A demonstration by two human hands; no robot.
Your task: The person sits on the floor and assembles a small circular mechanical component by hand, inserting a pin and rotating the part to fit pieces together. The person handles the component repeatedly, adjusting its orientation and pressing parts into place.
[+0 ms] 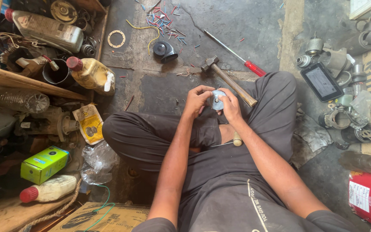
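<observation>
**Both hands around a small round metal part**

Just above the middle of the frame, over the crossed legs of a person sitting on the concrete floor, the left hand and the right hand meet around a small round silver-grey metal disc part with a dark hub. The left hand's fingers curl onto its left edge and the right hand grips it from the right, so each hand is closed on the part; it touches nothing else.

The part looks whole and clean, its flat pale face turned up to the camera, the dark centre plainly visible. I judge the handling to be in its middle: the part is held and turned in the fingers, fitted to nothing yet.

A wooden-handled steel hammer lies across the right knee, just beside the hands, untouched. Above it, a red-handled screwdriver lies on the floor. Cut bits of coloured wire are scattered at the upper middle. Grey motor housings and parts are heaped at the right edge.
</observation>
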